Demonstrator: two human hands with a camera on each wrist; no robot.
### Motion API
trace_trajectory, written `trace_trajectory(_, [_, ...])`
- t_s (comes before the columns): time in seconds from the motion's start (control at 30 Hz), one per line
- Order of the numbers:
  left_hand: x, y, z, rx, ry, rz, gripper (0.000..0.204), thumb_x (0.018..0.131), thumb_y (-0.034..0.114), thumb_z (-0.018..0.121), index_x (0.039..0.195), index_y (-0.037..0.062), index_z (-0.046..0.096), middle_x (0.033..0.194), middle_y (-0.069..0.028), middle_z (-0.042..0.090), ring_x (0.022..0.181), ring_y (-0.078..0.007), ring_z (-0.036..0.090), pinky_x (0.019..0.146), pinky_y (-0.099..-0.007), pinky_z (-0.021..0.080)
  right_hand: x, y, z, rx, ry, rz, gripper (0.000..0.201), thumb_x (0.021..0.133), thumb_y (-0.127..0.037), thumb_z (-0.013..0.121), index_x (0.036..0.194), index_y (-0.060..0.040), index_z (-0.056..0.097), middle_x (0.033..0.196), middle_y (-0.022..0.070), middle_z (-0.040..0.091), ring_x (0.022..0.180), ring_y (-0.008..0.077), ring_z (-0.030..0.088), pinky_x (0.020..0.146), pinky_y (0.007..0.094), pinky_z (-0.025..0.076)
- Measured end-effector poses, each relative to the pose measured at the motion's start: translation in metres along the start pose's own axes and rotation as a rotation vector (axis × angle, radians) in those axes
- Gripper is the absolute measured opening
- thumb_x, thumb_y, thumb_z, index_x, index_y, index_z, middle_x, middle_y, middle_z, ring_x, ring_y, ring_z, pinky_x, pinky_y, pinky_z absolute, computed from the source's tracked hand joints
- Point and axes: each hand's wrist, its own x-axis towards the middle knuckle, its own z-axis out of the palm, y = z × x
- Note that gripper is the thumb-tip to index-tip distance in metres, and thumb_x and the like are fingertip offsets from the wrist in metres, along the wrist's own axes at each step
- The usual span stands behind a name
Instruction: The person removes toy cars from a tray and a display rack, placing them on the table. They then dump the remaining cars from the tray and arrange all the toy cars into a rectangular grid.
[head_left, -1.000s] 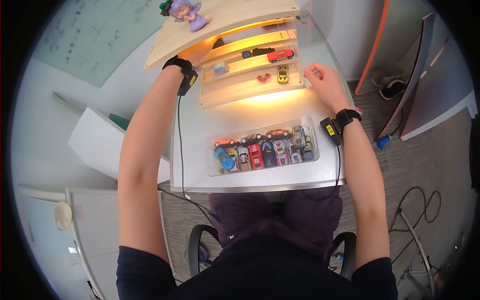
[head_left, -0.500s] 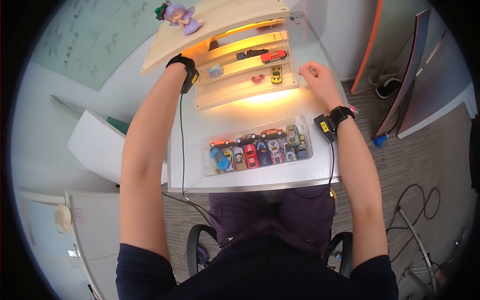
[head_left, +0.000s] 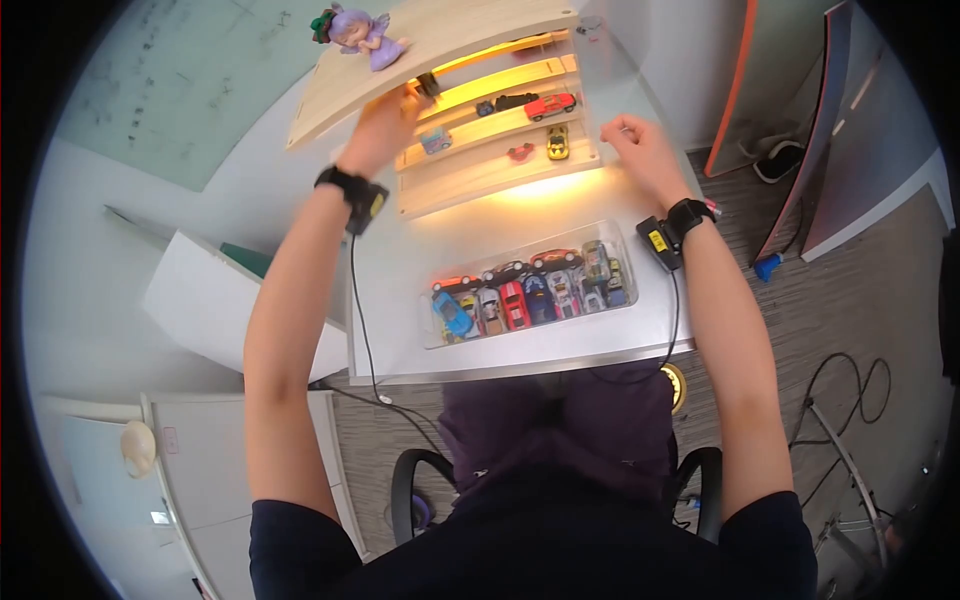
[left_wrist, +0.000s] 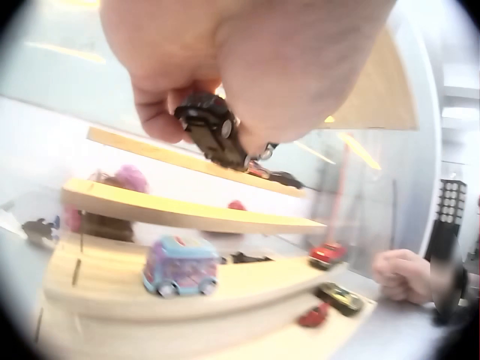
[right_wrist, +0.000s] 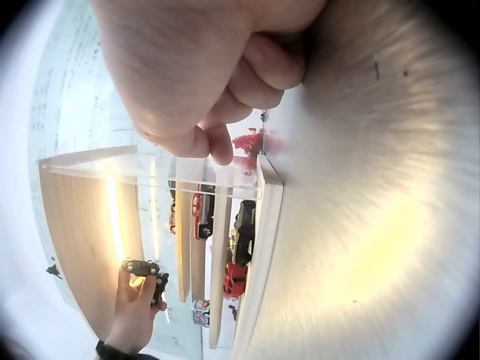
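Observation:
My left hand [head_left: 385, 130] is at the left side of a lit wooden display shelf [head_left: 500, 180], under its top board. Between its thumb and fingers it grips a black toy car [left_wrist: 210, 127], wheels showing; in the right wrist view a second dark wheeled part [right_wrist: 160, 287] shows beside it. Below, a pale blue toy bus [left_wrist: 181, 266] stands on a step. My right hand [head_left: 645, 160] is beside the shelf's right end, fingers curled in with nothing visible in them, close to the clear side panel [right_wrist: 150, 176].
A red car [head_left: 550, 107], a yellow car [head_left: 557, 143] and a small red car [head_left: 520, 152] stand on the steps. A clear tray [head_left: 432, 335] packed with toy cars lies in front. A purple-haired figurine [head_left: 365, 35] sits on the top board. Cables trail from both wrist cameras.
My left hand has come out from under the top board, back towards me, with the black toy car now showing in its fingers. My right hand has stayed beside the shelf.

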Motion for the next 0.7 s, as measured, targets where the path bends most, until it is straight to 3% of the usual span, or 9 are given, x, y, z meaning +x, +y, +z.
trace_trajectory(0.03, [-0.023, 0.020, -0.007, -0.139, -0.065, 0.032, 0.034, 0.105, 0.015, 0.069, 0.136, 0.0059, 0.060, 0.108, -0.0174, 0.070, 0.104, -0.0360, 0.069, 0.093, -0.0434, 0.055, 0.000, -0.002, -0.001, -0.004, 0.004, -0.002, 0.027, 0.105, -0.032, 0.072, 0.098, -0.0054, 0.076, 0.062, -0.0044, 0.053, 0.059, 0.0062, 0.044, 0.057, 0.0308, 0.034])
trace_trajectory(0.1, [-0.072, 0.049, -0.019, -0.121, -0.189, 0.188, 0.038, 0.098, 0.007, 0.073, 0.134, 0.0056, 0.062, 0.115, -0.0195, 0.068, 0.110, -0.0418, 0.066, 0.093, -0.0478, 0.055, -0.001, -0.007, -0.003, -0.015, 0.001, -0.010, 0.027, 0.105, -0.032, 0.072, 0.098, -0.0054, 0.076, 0.062, -0.0047, 0.054, 0.060, 0.0060, 0.044, 0.057, 0.0303, 0.035])
trace_trajectory(0.17, [-0.119, 0.076, -0.036, -0.134, -0.230, 0.301, 0.034, 0.099, 0.000, 0.069, 0.131, 0.0063, 0.061, 0.111, -0.0159, 0.061, 0.106, -0.0372, 0.063, 0.093, -0.0461, 0.053, -0.002, -0.006, 0.000, -0.008, -0.002, -0.004, 0.027, 0.105, -0.032, 0.071, 0.098, -0.0054, 0.075, 0.063, -0.0049, 0.055, 0.060, 0.0058, 0.044, 0.058, 0.0299, 0.035])
trace_trajectory(0.33, [-0.187, 0.114, -0.053, 0.080, -0.428, 0.328, 0.039, 0.091, -0.001, 0.077, 0.126, 0.0089, 0.065, 0.110, -0.0117, 0.060, 0.107, -0.0329, 0.061, 0.091, -0.0422, 0.054, -0.001, -0.005, 0.001, -0.024, -0.013, 0.013, 0.026, 0.106, -0.031, 0.071, 0.101, -0.0059, 0.076, 0.065, -0.0055, 0.057, 0.061, 0.0052, 0.045, 0.059, 0.0288, 0.037])
trace_trajectory(0.5, [-0.196, 0.120, -0.033, 0.355, -0.316, 0.520, 0.031, 0.086, 0.010, 0.076, 0.115, 0.0113, 0.068, 0.104, -0.0065, 0.059, 0.100, -0.0255, 0.061, 0.084, -0.0368, 0.055, 0.002, -0.002, -0.002, -0.002, -0.041, 0.012, 0.026, 0.106, -0.030, 0.071, 0.102, -0.0054, 0.077, 0.068, -0.0055, 0.063, 0.063, 0.0041, 0.046, 0.060, 0.0278, 0.038])
trace_trajectory(0.7, [-0.198, 0.117, -0.019, 0.526, -0.368, 0.653, 0.022, 0.085, 0.014, 0.074, 0.106, 0.0119, 0.070, 0.106, -0.0029, 0.062, 0.103, -0.0192, 0.062, 0.084, -0.0333, 0.055, 0.000, -0.001, -0.002, 0.008, -0.046, -0.011, 0.026, 0.107, -0.030, 0.071, 0.101, -0.0048, 0.077, 0.071, -0.0063, 0.067, 0.064, 0.0029, 0.047, 0.061, 0.0264, 0.037])
